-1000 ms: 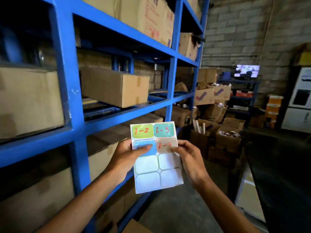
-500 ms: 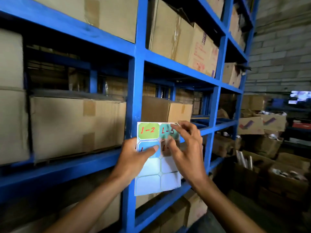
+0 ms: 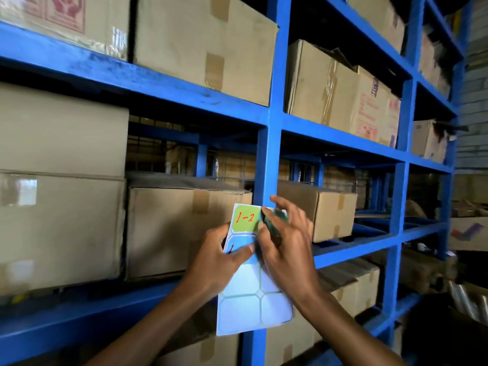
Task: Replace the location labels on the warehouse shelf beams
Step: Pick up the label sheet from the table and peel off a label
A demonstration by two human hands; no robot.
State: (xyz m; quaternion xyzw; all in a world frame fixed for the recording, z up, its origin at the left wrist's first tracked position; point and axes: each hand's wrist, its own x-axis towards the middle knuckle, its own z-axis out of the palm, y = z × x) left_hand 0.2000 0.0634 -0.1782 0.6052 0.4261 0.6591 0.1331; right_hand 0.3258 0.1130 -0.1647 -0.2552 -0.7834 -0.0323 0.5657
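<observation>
A label sheet (image 3: 250, 305) is held up in front of the blue rack's upright post (image 3: 269, 159). It carries a green label marked 1-2 (image 3: 245, 217), a blue label under it, and bare backing below. My left hand (image 3: 219, 262) grips the sheet's left edge, thumb pressed on the blue label. My right hand (image 3: 287, 247) pinches the teal label (image 3: 272, 223) at the sheet's top right, which curls up off the backing. The blue shelf beam (image 3: 369, 247) runs behind the hands.
Cardboard boxes (image 3: 182, 228) fill the blue shelves on several levels, left and right of the post. An upper blue beam (image 3: 158, 91) crosses overhead. More boxes stand further down the aisle at the right edge (image 3: 467, 231).
The view has turned closer to the rack. My right hand has moved from the sheet's right edge onto its top right and is lifting the teal label off the backing.
</observation>
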